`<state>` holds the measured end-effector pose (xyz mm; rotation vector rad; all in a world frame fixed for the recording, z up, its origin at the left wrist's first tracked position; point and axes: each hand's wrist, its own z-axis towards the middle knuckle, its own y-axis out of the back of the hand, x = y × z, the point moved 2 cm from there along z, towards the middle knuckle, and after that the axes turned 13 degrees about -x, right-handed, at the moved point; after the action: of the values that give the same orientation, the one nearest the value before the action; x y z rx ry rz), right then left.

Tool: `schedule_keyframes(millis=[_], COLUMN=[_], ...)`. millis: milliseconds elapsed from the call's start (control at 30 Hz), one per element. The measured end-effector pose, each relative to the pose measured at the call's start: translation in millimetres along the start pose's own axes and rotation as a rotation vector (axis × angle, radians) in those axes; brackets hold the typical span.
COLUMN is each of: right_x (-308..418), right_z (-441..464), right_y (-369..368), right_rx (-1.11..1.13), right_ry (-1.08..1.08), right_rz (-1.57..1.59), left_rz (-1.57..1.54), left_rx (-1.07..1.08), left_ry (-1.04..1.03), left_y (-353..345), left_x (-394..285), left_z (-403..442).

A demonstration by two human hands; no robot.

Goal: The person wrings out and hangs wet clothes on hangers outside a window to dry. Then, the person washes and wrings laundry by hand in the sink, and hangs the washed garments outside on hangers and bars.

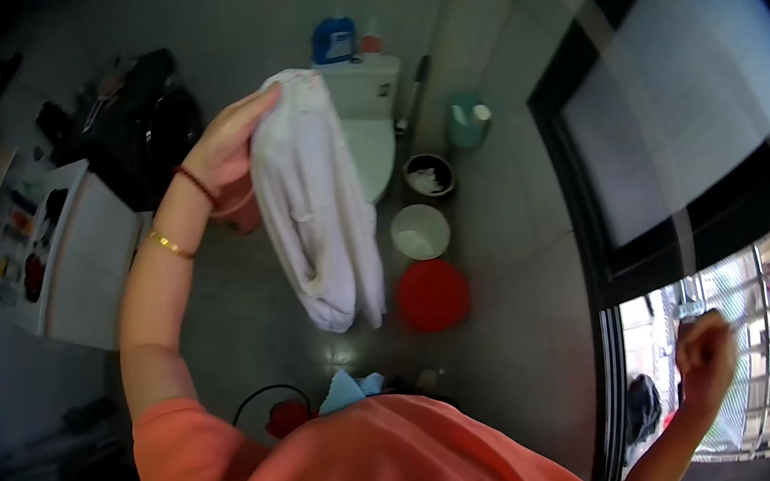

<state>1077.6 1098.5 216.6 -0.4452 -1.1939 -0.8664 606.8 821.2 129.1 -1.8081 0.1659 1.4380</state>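
Note:
A long white cloth point(307, 192) hangs in folds from my left hand point(234, 144), which is raised and closed on its top end. The cloth hangs down in front of the toilet. My right hand point(707, 357) is raised at the far right, in front of the opened window with its bars. Its fingers are curled; whether they hold anything is too dark and blurred to tell.
Behind the cloth stands a white toilet point(372, 151) with a blue bottle point(335, 42) on its tank. A waste bin point(428, 177), a pale basin point(421, 232) and a red basin point(434, 295) line the floor. The dark window frame point(592, 205) is at right, a white cabinet point(90, 262) at left.

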Motion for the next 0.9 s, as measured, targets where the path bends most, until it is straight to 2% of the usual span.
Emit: schedule_keyframes(millis=[33,100,167,233,433,733,900], right_x=[-13.3,-38.2,-70.2,-85.1,-109.0,-133.9,-135.5], right_z=[-6.1,-9.7,-10.8,-6.7,16.3,22.4,42.8], right_y=[-24.9,-70.1,-74.4,-88.0,-109.5,-181.5,-138.7], right_rx=[-0.005,0.246,0.374,0.461,0.669,0.833,0.879], right_ry=[-0.102,-0.276,-0.490,-0.537,-0.617,-0.677,-0.603], right_rz=[-0.076,-0.072,-0.001,-0.015,-0.091,-0.154,-0.223], left_rz=[0.041,0.129,0.217,0.260,0.376,0.403,0.456], left_rx=[0.005,0.056,0.041,0.031,-0.010,-0.005,-0.131], left_ry=[0.009,0.004,-0.004,0.007,0.076,0.057,0.046], left_y=[2.1,9.1,-7.6,-0.8,15.0,28.2,29.7], left_x=[-6.9,-17.1,-17.1,-18.2,-15.0,-13.2,-13.5], left_z=[-5.8,-11.2,-17.5,-15.9,-11.9,-27.0,-20.8])
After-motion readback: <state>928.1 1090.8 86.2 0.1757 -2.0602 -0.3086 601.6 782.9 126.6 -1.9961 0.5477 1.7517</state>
